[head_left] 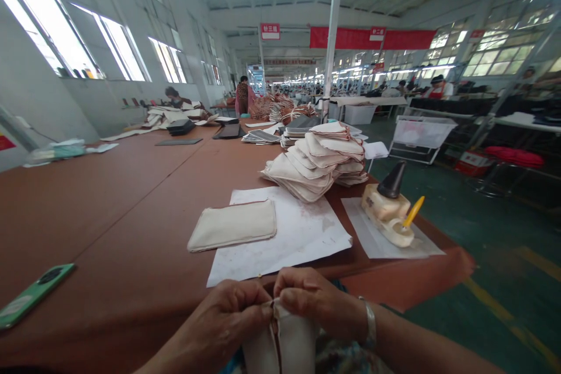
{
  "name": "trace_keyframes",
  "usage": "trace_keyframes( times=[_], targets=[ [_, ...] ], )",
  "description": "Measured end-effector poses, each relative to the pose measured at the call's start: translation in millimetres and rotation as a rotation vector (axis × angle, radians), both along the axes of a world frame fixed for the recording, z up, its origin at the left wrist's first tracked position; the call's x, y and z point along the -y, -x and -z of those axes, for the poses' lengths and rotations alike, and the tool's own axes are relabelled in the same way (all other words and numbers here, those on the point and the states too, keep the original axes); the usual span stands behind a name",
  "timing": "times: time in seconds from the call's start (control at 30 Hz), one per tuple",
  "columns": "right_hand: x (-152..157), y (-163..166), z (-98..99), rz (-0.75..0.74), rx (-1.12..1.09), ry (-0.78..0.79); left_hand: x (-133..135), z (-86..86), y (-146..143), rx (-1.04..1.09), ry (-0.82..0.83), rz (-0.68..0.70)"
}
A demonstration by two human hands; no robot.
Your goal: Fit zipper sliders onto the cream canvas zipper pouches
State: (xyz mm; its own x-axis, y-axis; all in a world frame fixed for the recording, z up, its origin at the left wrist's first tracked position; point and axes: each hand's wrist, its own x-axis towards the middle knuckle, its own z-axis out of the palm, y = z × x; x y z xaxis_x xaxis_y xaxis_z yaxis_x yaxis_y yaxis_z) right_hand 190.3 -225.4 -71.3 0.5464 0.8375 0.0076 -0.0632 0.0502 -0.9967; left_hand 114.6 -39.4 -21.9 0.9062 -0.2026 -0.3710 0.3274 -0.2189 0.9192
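A cream fabric piece with a brown edge hangs from my two hands at the near edge of the table, over my lap. My left hand pinches its top edge on one side of a dark slit. Close beside it, my right hand pinches the other side, fingertips nearly touching the left ones. What lies between the fingertips is too small to tell. Just beyond my hands, a similar flat cream piece rests partly on a stained white paper sheet.
A leaning stack of cream pieces stands behind the paper. To the right sit a cream container with a black cone nozzle and a small dish with a yellow-handled tool. A green phone lies left. Other people work farther back.
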Motion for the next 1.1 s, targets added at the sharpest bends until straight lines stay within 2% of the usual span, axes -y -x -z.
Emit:
trace_keyframes(
  times=[0.07, 0.23, 0.33, 0.5, 0.63, 0.73, 0.83, 0.93, 1.03, 1.1],
  targets=[
    [-0.8, 1.7, -6.5, 0.041, 0.120, 0.061, 1.5, -0.4, 1.1, 0.010, -0.043, 0.009],
    [-4.4, 5.6, -12.2, 0.080, 0.061, 0.117, 2.3, 5.7, 4.0, 0.059, -0.230, -0.015],
    [-4.5, 7.9, -13.0, 0.155, 0.137, 0.169, 0.1, 10.1, 3.8, 0.086, -0.312, -0.026],
    [-5.1, 13.9, -12.5, 0.221, 0.149, 0.188, -2.1, 8.3, 0.3, 0.069, -0.235, 0.019],
    [-7.3, 19.2, -9.8, 0.274, 0.140, 0.149, 0.9, 9.8, -2.7, 0.053, -0.243, -0.017],
    [-9.1, 23.6, -8.1, 0.338, 0.144, 0.133, 1.9, 18.2, -3.5, -0.010, -0.177, -0.070],
    [-10.5, 27.3, -4.6, 0.363, 0.123, 0.058, 0.8, 28.1, -2.7, -0.058, -0.079, -0.122],
    [-10.3, 28.1, -1.4, 0.319, 0.156, -0.128, 1.2, 30.9, 0.7, -0.094, 0.079, -0.154],
    [-7.1, 25.9, -3.7, 0.219, 0.322, -0.343, 5.0, 23.3, 7.1, -0.140, 0.244, -0.199],
    [-4.1, 23.5, -7.5, 0.182, 0.519, -0.418, 8.2, 16.0, 11.5, -0.170, 0.307, -0.239]
  ],
)
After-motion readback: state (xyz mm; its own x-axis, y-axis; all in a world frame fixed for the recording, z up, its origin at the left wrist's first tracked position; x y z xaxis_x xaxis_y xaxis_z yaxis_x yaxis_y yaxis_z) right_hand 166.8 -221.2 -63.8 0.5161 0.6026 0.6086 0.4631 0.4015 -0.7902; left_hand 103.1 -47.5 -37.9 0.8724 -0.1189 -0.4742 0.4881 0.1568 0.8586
